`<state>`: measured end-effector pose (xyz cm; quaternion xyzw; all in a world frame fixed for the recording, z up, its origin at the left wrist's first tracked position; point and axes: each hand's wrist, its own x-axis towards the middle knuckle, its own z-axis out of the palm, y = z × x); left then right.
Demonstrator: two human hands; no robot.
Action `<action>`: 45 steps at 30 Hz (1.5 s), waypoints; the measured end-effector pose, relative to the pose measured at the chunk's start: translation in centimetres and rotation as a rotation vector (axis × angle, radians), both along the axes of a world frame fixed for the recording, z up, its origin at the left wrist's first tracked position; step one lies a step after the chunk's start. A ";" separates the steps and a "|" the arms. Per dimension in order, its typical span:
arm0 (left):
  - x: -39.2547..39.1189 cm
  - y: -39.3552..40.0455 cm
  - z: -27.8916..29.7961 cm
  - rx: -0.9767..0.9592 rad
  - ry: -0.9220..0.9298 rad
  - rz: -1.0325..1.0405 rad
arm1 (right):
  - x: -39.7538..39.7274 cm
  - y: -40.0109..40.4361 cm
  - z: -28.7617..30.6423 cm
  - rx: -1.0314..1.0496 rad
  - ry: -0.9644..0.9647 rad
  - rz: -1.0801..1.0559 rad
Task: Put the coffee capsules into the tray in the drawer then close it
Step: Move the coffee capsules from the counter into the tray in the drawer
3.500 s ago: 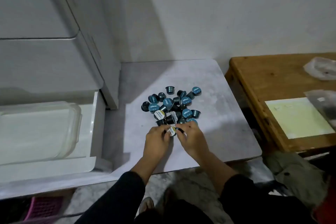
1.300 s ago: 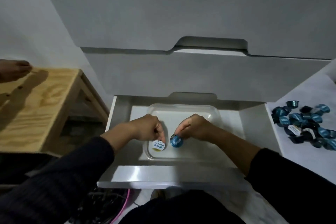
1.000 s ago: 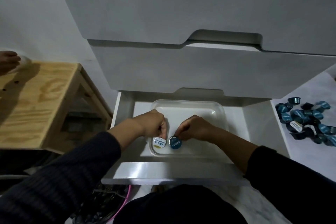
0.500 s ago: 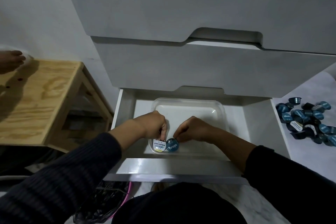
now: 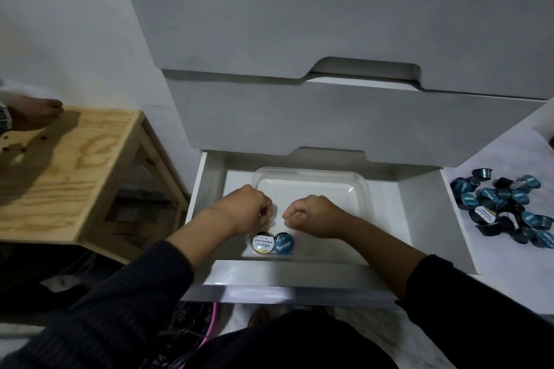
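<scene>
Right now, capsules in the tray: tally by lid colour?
White-lidded capsule: 1
Blue-lidded capsule: 1
Total in the clear tray: 2
Both sit side by side in the tray's near left corner. The pile on the white table is not counted.

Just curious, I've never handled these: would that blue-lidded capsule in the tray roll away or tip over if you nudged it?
Probably not. The blue-lidded capsule sits lid up, squat and wide, beside the white-lidded capsule in the clear tray's near corner, so the wall would likely stop it. On its side it might roll in a curve. It looks small and likely light, so a nudge would slide it easily.
</scene>
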<state>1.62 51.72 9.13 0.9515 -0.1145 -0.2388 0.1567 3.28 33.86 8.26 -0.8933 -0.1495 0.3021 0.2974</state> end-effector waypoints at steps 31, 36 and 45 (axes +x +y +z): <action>-5.3 -24.0 4.8 -0.314 -0.584 0.402 | -3.6 -20.4 2.8 -0.133 -1.226 -0.261; -5.1 -35.4 5.0 -0.423 -0.441 0.351 | -3.6 -31.8 2.9 -0.290 -1.153 -0.164; -2.6 -46.8 -1.3 -0.465 -0.173 0.447 | -2.0 -43.2 -2.8 -0.195 -0.630 -0.455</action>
